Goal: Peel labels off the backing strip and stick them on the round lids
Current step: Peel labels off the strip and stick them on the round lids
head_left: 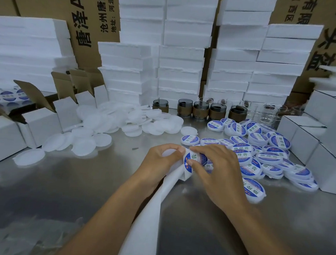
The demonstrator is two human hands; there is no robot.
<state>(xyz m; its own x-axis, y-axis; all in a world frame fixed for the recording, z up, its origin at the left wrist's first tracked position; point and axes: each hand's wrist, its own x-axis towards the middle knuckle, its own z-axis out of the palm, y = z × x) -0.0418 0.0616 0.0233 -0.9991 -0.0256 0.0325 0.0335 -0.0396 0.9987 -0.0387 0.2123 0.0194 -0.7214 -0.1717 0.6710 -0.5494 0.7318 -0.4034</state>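
Note:
A long white backing strip [151,211] runs from the bottom of the view up to my hands above the steel table. My left hand [158,161] grips the strip's top end. My right hand [216,172] pinches a round blue and white label [192,160] at that end, its thumb and fingertips on the label's edge. Whether a lid lies under the label I cannot tell. Several plain white round lids [106,122] lie heaped at the left and centre. Several labelled lids [266,154] lie piled at the right.
Open white cartons [3,137] stand at the left, closed white boxes [327,149] at the right. Glass jars with brown bands [201,110] line the back. Foam block stacks [182,47] and cardboard boxes rise behind. A label sheet [9,95] lies far left.

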